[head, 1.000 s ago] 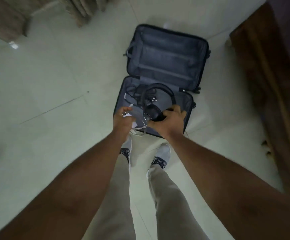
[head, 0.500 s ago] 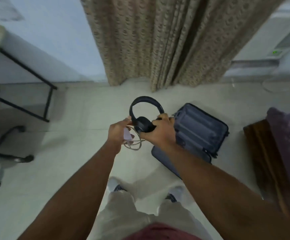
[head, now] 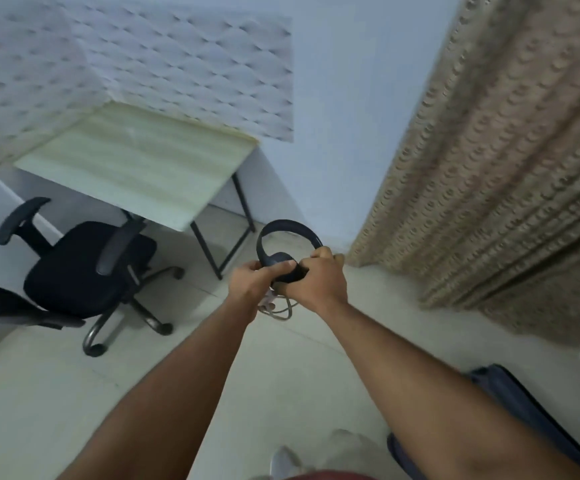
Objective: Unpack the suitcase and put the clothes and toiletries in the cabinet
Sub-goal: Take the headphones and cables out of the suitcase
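We see a big pale floor [head: 56,403] with lots of open room around the headphones [head: 283,249], mostly to their left and below them. A long curtain [head: 510,174] hangs to the right of the headphones and shuts that side off. A desk [head: 132,164] stands up and left of the headphones, pushed into the wall corner, with its thin black leg near them. A black chair [head: 87,265] sits left of the headphones, partly under the desk edge. The blue suitcase [head: 524,407] lies on the floor down and right of the headphones, cut off by the picture edge.

We hold the headphones up in the air in front of us. The band makes an arch that points up and away from us, and the ear cups sit low in our hands.

Our right hand [head: 318,280] curls around one cup and the band. Our left hand [head: 252,284] grips the other cup and also holds a looped pale cable [head: 281,311] that hangs just under the headphones.
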`<state>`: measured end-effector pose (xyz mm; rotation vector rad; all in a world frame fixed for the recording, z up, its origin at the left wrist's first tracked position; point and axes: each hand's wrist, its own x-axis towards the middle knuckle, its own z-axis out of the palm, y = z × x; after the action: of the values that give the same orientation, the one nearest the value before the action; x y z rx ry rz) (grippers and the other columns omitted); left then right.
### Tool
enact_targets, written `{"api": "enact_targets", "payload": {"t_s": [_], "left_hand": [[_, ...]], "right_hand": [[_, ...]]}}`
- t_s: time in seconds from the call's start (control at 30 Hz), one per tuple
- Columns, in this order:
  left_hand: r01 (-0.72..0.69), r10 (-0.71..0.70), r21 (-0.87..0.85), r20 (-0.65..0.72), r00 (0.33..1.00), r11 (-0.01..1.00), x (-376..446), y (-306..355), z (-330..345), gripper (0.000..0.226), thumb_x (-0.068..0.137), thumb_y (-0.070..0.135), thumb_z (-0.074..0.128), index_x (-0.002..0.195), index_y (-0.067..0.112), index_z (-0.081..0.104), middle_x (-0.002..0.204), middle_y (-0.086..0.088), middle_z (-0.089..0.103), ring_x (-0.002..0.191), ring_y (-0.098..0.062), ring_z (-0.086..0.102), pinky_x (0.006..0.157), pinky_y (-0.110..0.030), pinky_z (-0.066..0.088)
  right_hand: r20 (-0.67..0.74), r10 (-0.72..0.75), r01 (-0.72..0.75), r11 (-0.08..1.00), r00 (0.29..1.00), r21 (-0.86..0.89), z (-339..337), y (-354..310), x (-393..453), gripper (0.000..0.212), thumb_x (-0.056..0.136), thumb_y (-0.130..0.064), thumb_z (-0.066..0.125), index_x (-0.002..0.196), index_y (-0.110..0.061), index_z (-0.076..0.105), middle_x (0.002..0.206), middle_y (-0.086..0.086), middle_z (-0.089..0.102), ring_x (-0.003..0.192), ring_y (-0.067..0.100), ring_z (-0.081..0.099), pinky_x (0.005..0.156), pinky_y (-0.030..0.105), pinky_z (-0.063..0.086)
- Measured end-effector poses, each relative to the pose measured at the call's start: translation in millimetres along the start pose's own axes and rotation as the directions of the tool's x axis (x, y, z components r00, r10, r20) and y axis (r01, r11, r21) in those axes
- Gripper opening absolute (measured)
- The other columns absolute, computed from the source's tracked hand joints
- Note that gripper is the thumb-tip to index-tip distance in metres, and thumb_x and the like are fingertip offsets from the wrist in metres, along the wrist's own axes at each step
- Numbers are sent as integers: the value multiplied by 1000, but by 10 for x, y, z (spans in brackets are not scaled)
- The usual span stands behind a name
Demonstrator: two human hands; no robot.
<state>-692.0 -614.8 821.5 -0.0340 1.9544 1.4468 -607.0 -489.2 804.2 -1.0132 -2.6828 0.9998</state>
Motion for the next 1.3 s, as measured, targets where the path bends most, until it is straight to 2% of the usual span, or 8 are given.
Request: {"api": "enact_targets", "payload": {"t_s": [0.17, 0.27, 0.33, 0.47, 0.6, 0.77, 1.0, 1.3], "left_hand": [[-25, 14, -79, -133, 991, 997, 641, 369, -680, 52, 50, 36, 99, 89, 8, 79, 84, -17, 78, 67, -35, 75, 60, -47, 62], [-51, 33, -90, -189, 981, 995, 1107, 610, -1025, 45, 57, 29, 98, 91, 8, 79, 87, -14, 78, 78, -36, 77, 64, -47, 65], [-49, 30, -97, -191, 981, 994, 1462, 772, -1226, 41, 60, 24, 96, 95, 9, 79, 91, -14, 79, 80, -36, 77, 65, -48, 65], [-14, 12, -7, -187, 982, 1000, 2203, 1080, -1626, 53, 55, 33, 96, 99, 9, 79, 90, -11, 77, 73, -29, 72, 55, -31, 56], [41, -34, 35, -169, 985, 999, 2861, 1442, -1935, 56, 51, 35, 96, 100, 14, 81, 97, -10, 79, 89, -30, 75, 65, -36, 61], [85, -82, 12, -151, 985, 996, 3607, 1862, -2127, 48, 56, 25, 95, 100, 14, 80, 97, -16, 79, 89, -39, 75, 64, -40, 59], [114, -111, 25, -106, 988, 993, 4752, 2273, -2369, 33, 71, 15, 89, 103, 12, 80, 95, -18, 78, 66, -29, 70, 61, -40, 60], [152, -155, 71, 28, 988, 986, 6483, 2656, -2651, 41, 71, 25, 94, 109, 17, 80, 94, -12, 79, 54, -24, 67, 63, -45, 63]], "right_hand": [[8, -150, 146, 969, 989, 200, 207, -504, 812, 57, 43, -74, 87, 75, -30, 71, 116, -12, 52, 115, 8, 40, 79, 16, 45], [-92, -143, 167, 916, 985, 365, 382, -688, 1471, 49, 56, -69, 89, 86, -34, 73, 112, -5, 61, 107, 3, 56, 83, 19, 48], [-44, -35, 53, 862, 998, 505, 477, -802, 1951, 49, 70, -56, 88, 110, -34, 70, 122, -5, 59, 108, 7, 59, 87, 23, 48], [288, 186, -332, 706, 939, 625, 670, -989, 2941, 76, 79, -36, 84, 145, -22, 49, 134, 5, 58, 115, 25, 62, 98, 46, 58], [552, 133, -457, 733, 823, 504, 739, -1294, 3726, 44, 84, -20, 83, 122, -9, 64, 113, 17, 72, 95, 31, 72, 71, 43, 64], [638, 107, -482, 751, 763, 451, 874, -1625, 4482, 45, 78, -10, 87, 117, -8, 63, 104, 18, 75, 94, 33, 75, 74, 50, 65], [592, 191, -533, 697, 783, 480, 1298, -1916, 5409, 59, 65, -6, 94, 115, -8, 62, 102, 14, 76, 89, 32, 77, 77, 51, 65], [475, 457, -659, 502, 752, 560, 1921, -2249, 6476, 40, 70, -1, 87, 104, 1, 65, 100, 21, 74, 86, 36, 76, 64, 47, 65]]}}
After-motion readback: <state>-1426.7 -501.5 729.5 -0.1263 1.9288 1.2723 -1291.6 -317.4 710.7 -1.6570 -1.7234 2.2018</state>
